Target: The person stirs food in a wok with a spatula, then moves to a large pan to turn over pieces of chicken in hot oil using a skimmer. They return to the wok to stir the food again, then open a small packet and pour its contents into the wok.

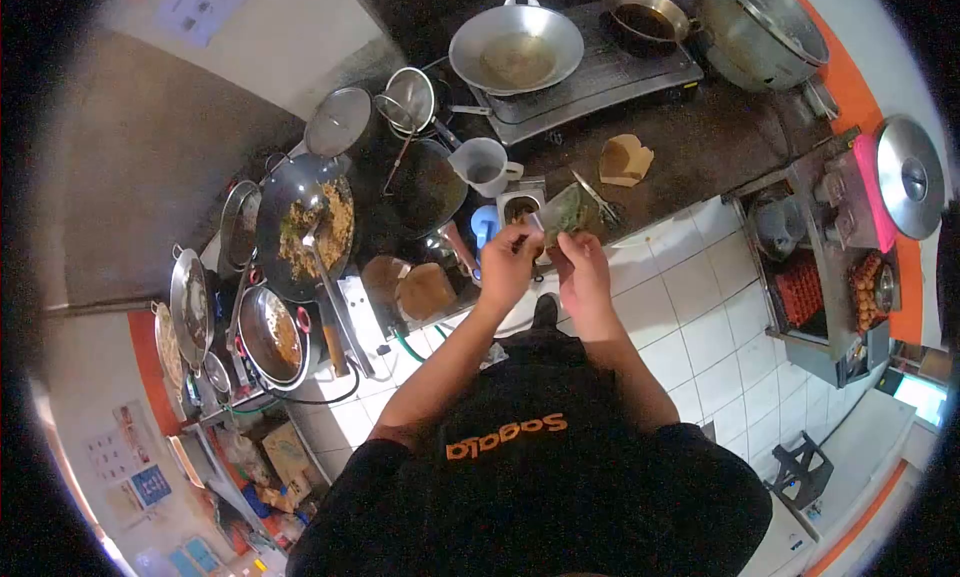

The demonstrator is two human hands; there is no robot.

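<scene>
Clearly, the work is only part-way along. The left hand has its fingers curled in and nearly closed, apparently pinching the film of a clear packet of greens; the right hand has its thumb and fingers drawn together at the packet's near side. The packet is in the air by the front edge of the bench, beside a small metal container, and its greens show through the film; whether it is open cannot be told. Fried food lies in the dark wok toward the bench's left end, a ladle resting in it — by its mixed, browned look, that cooking seems largely done. Serving it out seems still to be done, as the bulk sits in the wok. A brown carton stands between the burner and the front edge — its contents, if any, are too unclear to judge. Up at the back edge, the pale wok on the burner shows only a shallow, brownish layer at its bottom.
</scene>
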